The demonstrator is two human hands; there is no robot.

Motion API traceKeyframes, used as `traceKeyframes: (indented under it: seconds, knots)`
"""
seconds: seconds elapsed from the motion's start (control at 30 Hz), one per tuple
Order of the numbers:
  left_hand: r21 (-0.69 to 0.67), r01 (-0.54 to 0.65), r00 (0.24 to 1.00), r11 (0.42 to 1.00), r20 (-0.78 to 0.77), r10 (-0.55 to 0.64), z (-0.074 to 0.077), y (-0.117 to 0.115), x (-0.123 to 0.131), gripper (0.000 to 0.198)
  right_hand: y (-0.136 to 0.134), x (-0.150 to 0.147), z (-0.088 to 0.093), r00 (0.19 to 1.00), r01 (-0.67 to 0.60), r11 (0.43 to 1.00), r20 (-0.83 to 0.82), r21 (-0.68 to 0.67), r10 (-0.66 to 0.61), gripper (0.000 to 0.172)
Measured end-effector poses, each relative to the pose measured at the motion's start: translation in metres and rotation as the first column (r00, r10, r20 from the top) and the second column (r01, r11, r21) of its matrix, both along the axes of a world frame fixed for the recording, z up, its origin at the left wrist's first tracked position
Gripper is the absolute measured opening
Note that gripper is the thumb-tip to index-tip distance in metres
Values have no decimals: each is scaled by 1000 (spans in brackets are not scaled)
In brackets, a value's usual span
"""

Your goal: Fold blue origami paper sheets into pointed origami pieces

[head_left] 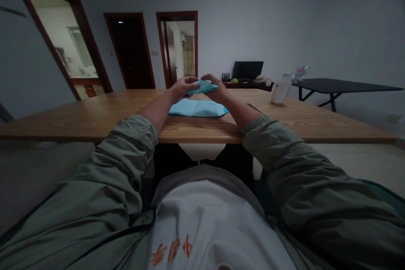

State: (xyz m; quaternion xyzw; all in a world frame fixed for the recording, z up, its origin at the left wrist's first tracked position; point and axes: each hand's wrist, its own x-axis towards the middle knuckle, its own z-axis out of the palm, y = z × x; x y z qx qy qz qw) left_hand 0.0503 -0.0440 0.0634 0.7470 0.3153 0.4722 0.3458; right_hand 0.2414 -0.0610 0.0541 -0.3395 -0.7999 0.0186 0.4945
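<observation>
Above the far half of the wooden table, my left hand (pixel 184 88) and my right hand (pixel 215 88) hold a small light-blue folded piece (pixel 204 86) between them. It looks like paper or thin cloth; I cannot tell which. My left thumb lies along its near side, and the fingers of my right hand close on it from behind, partly hidden. Below both hands a larger light-blue sheet (pixel 198 109) of similar colour lies flat on the tabletop.
The wooden table (pixel 126 120) spans the view. A translucent plastic bottle (pixel 281 89) stands on its right side. Near my right forearm a dark flat object (pixel 253 107) is partly hidden. Behind are a black table (pixel 344 85) and a monitor (pixel 248 70) on a cabinet.
</observation>
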Motion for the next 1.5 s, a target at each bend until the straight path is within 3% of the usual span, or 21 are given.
traceKeyframes:
  seconds: [0.17,0.3,0.4,0.5,0.63,0.77,0.93,1.07,1.2,1.4,1.5]
  knots:
    - [-3,-103,984,995,145,102,5,8,-8,60,0,1,-1,997,-22,999,76,42,19,75]
    - [-2,-199,960,980,202,195,4,16,-10,44,4,2,2,995,23,991,91,134,-35,81]
    - [4,-209,957,978,205,203,2,17,-8,39,5,3,2,983,93,976,135,196,-121,80]
    - [9,-148,971,989,191,144,1,16,-6,39,8,2,1,946,143,963,254,229,-201,74]
    - [-69,33,986,997,162,-22,2,10,-5,46,11,-1,-3,908,184,956,334,230,-255,74]
    - [-121,180,971,976,179,-157,5,1,-3,50,11,-3,-4,950,126,973,260,192,-174,69]
    - [-30,233,963,972,145,-226,4,-6,3,59,9,-4,-2,990,34,996,136,78,-44,59]
    - [97,136,989,986,51,-141,-1,-1,9,70,6,-6,-2,997,-2,1000,81,27,0,53]
    - [221,11,1000,975,-26,-6,-4,4,13,61,4,-7,-2,998,-21,1000,53,-1,21,44]
    - [475,-191,957,859,-103,270,-3,-5,15,43,2,-4,-1,992,127,992,16,19,-127,40]
    - [516,-220,939,828,-118,323,-3,-4,14,40,2,-3,0,984,175,985,20,11,-175,41]
